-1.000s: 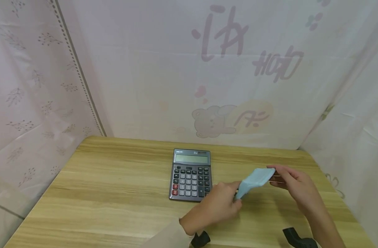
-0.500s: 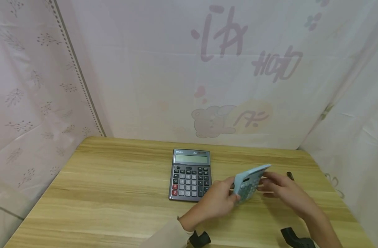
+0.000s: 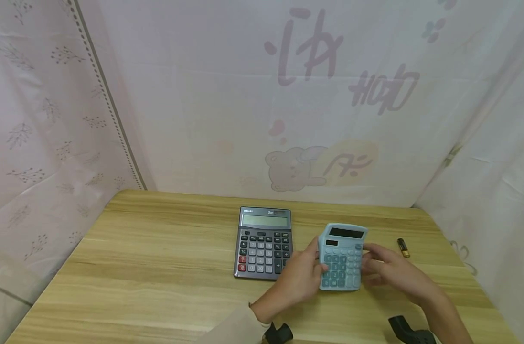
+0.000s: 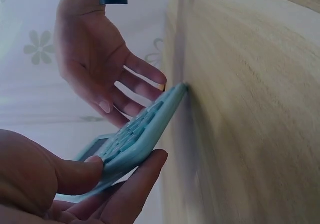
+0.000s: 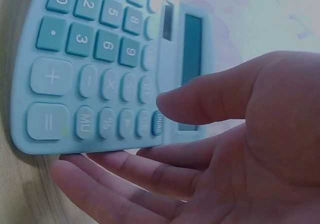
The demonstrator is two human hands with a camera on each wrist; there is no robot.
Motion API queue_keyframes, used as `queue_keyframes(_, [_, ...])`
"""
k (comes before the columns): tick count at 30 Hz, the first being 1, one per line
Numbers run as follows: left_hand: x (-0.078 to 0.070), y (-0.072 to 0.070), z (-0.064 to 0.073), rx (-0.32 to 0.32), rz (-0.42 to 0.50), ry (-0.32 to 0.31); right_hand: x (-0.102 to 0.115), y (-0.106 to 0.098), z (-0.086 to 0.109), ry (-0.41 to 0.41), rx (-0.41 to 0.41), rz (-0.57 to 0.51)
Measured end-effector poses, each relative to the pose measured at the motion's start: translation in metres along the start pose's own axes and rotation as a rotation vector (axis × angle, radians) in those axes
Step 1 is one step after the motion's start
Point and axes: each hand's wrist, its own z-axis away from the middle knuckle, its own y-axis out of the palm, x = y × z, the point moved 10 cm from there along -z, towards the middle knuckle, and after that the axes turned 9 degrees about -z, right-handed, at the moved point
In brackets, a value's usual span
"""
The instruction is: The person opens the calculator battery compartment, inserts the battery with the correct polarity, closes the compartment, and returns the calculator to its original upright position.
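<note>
Likely light, stiff and smooth: blue calculator [image 3: 341, 258], lower right of the head frame. Left hand [image 3: 302, 273] pinches its left edge, a sound hold; right hand [image 3: 392, 271] alongside, fingers [image 5: 145, 170] loosely extended.

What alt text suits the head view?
A person's left hand holds a light-blue calculator over a wooden table, the right hand at its other side. A gray calculator lies to the left, a battery to the right.

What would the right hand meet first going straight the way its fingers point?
Likely the light blue calculator, its edge beside the fingers; depth is unclear, so they might slip beneath.
</note>
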Motion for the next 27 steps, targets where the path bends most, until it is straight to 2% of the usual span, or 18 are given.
queue_keyframes(6, [0.010,0.003,-0.001,0.016,-0.076,-0.077,-0.004,0.001,-0.001,0.027,0.010,-0.008])
queue_keyframes(10, [0.012,0.006,-0.001,0.039,-0.141,-0.084,-0.005,0.001,-0.001,0.040,0.015,-0.010])
queue_keyframes(16, [0.013,0.010,-0.002,0.075,-0.257,-0.060,-0.007,0.001,-0.001,0.064,0.013,-0.004])
queue_keyframes(20, [0.016,0.012,-0.001,0.098,-0.326,-0.075,-0.007,0.000,-0.001,0.065,0.013,0.005])
queue_keyframes(27, [0.022,0.016,0.000,0.132,-0.294,-0.136,-0.009,-0.001,0.000,0.068,0.016,0.014])
